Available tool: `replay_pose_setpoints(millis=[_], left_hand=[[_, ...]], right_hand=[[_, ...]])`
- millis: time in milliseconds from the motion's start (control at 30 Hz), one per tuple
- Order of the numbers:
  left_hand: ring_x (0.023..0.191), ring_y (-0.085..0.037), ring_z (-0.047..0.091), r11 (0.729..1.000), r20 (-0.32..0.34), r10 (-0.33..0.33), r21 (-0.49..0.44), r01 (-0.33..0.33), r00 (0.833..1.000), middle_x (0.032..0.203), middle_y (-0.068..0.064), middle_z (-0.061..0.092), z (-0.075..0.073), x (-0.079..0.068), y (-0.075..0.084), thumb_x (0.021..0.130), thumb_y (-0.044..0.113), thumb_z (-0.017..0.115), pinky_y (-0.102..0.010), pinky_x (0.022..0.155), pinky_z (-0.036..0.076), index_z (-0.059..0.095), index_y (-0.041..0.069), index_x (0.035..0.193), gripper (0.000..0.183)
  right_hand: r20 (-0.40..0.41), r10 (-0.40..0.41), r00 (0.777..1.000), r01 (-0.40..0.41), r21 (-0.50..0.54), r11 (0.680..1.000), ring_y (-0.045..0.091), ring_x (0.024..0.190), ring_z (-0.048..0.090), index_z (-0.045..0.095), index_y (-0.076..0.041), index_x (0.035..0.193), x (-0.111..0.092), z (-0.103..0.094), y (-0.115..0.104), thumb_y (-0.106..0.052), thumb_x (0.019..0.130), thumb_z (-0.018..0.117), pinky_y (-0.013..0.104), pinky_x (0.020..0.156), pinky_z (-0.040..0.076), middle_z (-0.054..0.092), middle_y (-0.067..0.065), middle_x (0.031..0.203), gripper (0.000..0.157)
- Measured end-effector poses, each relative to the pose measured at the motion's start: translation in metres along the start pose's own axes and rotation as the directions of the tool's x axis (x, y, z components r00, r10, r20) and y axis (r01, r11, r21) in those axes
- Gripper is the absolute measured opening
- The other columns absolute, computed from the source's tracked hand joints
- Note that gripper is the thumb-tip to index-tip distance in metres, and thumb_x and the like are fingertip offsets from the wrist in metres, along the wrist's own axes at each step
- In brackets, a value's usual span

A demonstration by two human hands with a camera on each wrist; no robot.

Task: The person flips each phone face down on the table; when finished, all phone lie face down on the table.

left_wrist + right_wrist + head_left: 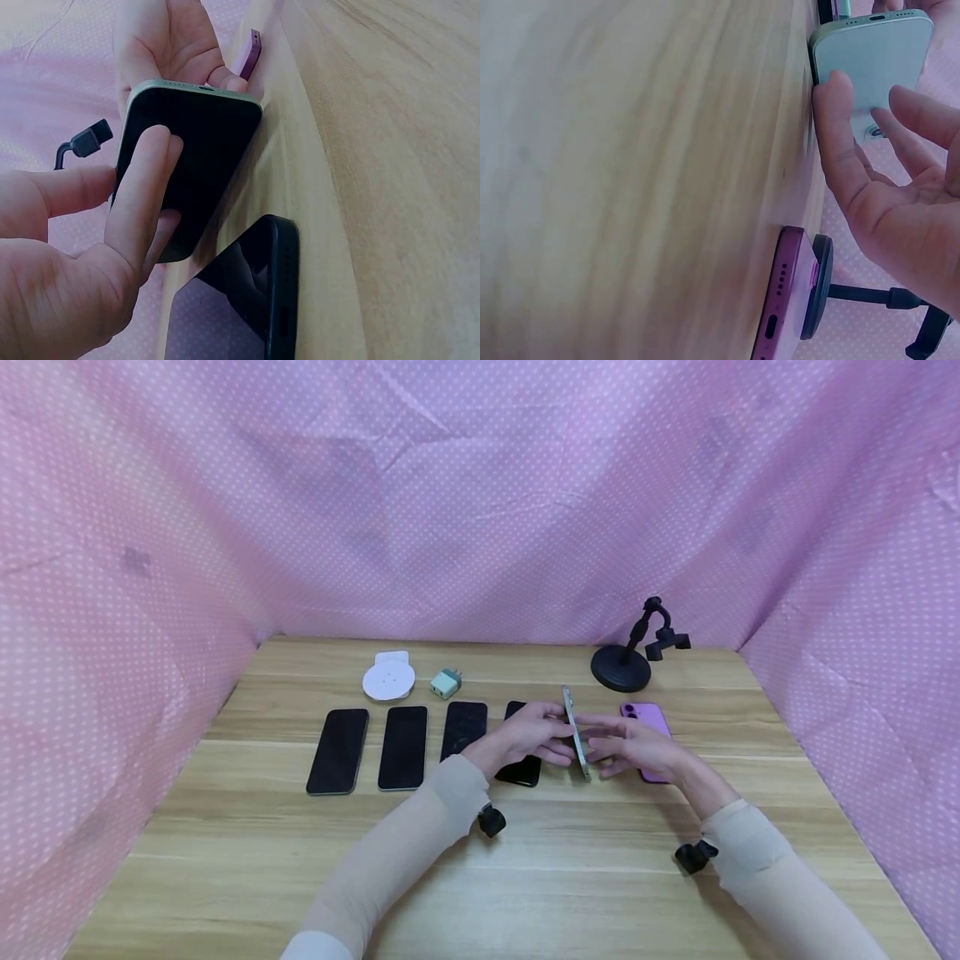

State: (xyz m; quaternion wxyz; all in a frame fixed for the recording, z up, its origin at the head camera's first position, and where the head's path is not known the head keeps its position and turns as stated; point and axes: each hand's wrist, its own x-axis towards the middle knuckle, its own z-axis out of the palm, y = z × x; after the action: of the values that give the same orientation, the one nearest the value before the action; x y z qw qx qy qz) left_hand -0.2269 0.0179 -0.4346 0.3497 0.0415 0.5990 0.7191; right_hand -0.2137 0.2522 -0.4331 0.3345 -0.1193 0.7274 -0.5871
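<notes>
A pale green phone (pixel 576 735) stands on its long edge on the wooden table (pixel 480 860), between my two hands. My left hand (pixel 534 735) lays straight fingers (pixel 146 187) flat on its dark screen (pixel 202 150), thumb beside the upper edge. From the other side, my right hand (pixel 621 745) touches the green back (pixel 877 60) with straight fingers (pixel 840 127). A black phone (pixel 247 300) lies screen up under the left hand. A purple phone (pixel 651 717) lies face down beneath the right hand (pixel 889 202).
Three black phones (pixel 338 750) (pixel 403 747) (pixel 463 728) lie in a row to the left. Behind them sit a white round charging pad (pixel 388 679) and a small green plug adapter (pixel 446 682). A black phone stand (pixel 621 667) is at the back right. Pink dotted cloth (pixel 480 485) walls the table.
</notes>
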Motion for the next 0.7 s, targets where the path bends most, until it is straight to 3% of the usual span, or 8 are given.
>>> replay_pose_setpoints(millis=[333,700], left_hand=[[0.09,-0.032,0.074,1.0,-0.005,-0.004,0.022,0.004,1.0,0.119,-0.019,0.068,-0.001,0.0,-0.002,0.102,-0.002,0.057,-0.041,0.078,0.063,0.052,-0.002,0.141,0.04],[0.078,-0.027,0.074,0.997,-0.084,-0.02,0.068,0.025,0.996,0.116,-0.013,0.068,-0.002,0.002,-0.008,0.099,-0.003,0.061,-0.039,0.072,0.064,0.043,-0.002,0.149,0.053]], right_hand=[[-0.014,-0.013,1.0,0.013,0.019,1.0,0.024,0.119,0.059,0.026,0.008,0.156,-0.007,-0.005,0.001,-0.012,0.106,0.055,0.048,0.094,0.057,0.026,0.032,0.159,0.061],[-0.068,0.0,0.998,0.0,0.003,1.0,0.041,0.142,0.033,0.021,0.011,0.156,-0.013,-0.009,-0.001,-0.007,0.106,0.053,0.047,0.105,0.049,0.02,0.034,0.159,0.062]])
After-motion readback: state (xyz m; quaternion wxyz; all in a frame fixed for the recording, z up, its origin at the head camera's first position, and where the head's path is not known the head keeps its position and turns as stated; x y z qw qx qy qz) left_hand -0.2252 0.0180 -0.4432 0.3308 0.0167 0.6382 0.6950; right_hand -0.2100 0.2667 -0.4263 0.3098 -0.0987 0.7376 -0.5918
